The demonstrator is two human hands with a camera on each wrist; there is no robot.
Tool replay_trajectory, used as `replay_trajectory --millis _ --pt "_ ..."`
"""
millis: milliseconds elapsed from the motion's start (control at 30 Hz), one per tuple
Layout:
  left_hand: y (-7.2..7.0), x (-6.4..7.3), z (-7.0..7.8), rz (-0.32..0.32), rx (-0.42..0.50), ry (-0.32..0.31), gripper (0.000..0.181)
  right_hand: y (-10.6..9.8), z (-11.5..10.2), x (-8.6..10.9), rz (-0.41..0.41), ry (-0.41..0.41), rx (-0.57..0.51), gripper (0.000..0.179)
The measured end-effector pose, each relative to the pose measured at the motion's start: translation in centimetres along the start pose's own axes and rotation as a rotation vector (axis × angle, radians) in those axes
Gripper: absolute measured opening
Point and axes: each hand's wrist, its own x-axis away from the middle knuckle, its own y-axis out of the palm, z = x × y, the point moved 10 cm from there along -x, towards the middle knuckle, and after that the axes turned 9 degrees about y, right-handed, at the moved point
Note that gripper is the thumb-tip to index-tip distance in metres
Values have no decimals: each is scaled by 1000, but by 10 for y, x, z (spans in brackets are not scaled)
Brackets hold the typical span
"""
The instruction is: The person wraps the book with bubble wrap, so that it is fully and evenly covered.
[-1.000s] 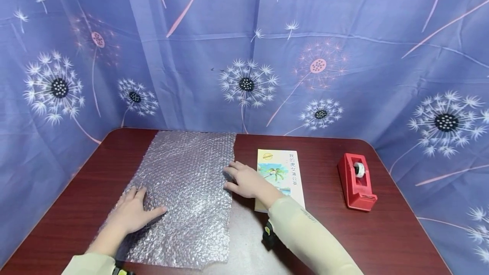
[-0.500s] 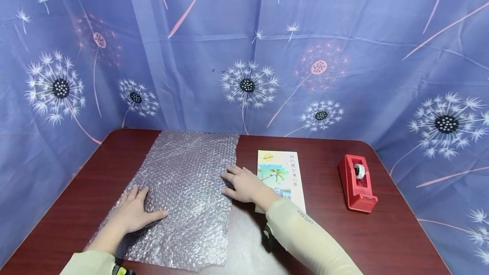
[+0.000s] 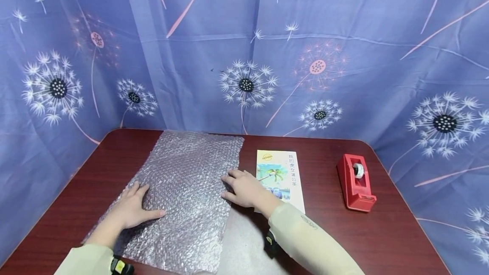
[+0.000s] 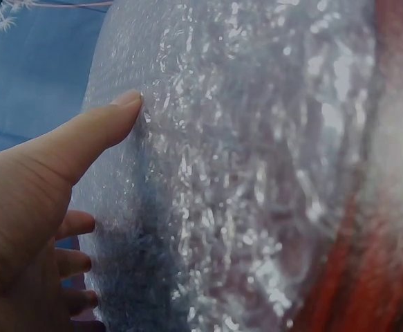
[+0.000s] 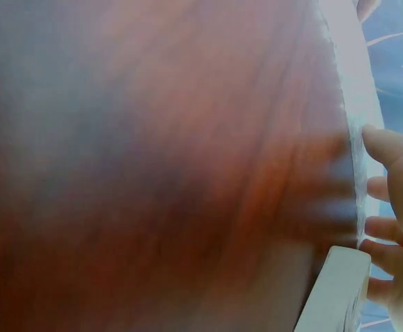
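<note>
A sheet of clear bubble wrap [image 3: 187, 186] lies flat on the left half of the table, slightly askew. My left hand [image 3: 130, 209] rests on its left side, fingers spread and thumb pointing right; the left wrist view shows the thumb on the bubbly surface [image 4: 208, 166]. My right hand [image 3: 244, 188] touches the sheet's right edge with its fingertips, fingers fairly straight. In the right wrist view those fingers meet the thin edge of the wrap [image 5: 359, 173]. A book [image 3: 280, 177] with a palm tree on its cover lies just right of that hand, partly covered by the forearm.
A red tape dispenser [image 3: 357, 181] with a small roll of tape stands at the right of the dark red wooden table [image 3: 324, 224]. Behind the table hangs a blue curtain [image 3: 191, 75] with dandelion prints, which also runs along both sides.
The bubble wrap has turned slightly clockwise: its far edge has shifted right and its near edge left. My right hand has come slightly nearer, still at the edge; the left hand barely moved.
</note>
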Motion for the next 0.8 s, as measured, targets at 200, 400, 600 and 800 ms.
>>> replay_trajectory --millis 200,400,600,800 --pt "-2 -2 1 6 29 29 113 -2 -1 10 30 7 10 57" --pt "-3 -6 0 -2 48 54 115 -5 -4 17 56 11 21 57" --pt "-7 -9 4 -13 83 62 112 -6 -6 21 74 15 28 57" --pt "-8 -15 3 -43 57 42 113 -7 -7 28 93 16 14 56"
